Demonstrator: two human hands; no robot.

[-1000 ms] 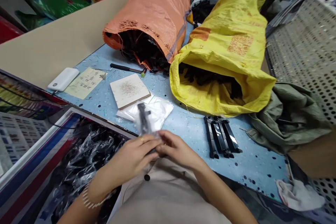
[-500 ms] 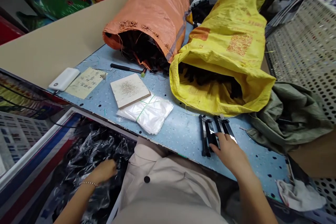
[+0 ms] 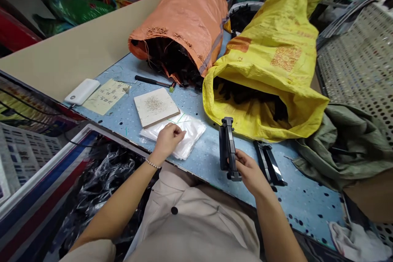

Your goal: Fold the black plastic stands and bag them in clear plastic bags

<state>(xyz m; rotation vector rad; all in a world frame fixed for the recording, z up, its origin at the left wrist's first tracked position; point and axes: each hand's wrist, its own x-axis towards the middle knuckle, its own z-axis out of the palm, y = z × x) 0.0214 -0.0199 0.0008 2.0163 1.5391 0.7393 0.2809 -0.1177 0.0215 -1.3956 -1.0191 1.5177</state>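
Note:
My right hand [image 3: 249, 172] grips a long black plastic part [image 3: 227, 147] and holds it upright above the blue table [image 3: 211, 159]. Two more black parts [image 3: 268, 163] of the same kind lie on the table just right of that hand. My left hand [image 3: 168, 139] rests on a stack of clear plastic bags [image 3: 187, 131], its fingers pinched on the top bag. A square beige tile [image 3: 156, 106] lies just behind the stack.
An orange sack [image 3: 187, 20] and a yellow sack [image 3: 273, 61], both full of black parts, lie open at the back. A screwdriver [image 3: 153, 82], power bank [image 3: 81, 91] and paper note [image 3: 106, 96] sit at left. A bin of bagged parts [image 3: 101, 180] is below left; green cloth [image 3: 346, 143] at right.
My left hand came up from the bin at lower left onto the stack of bags. My right hand lifted one black part off the table group.

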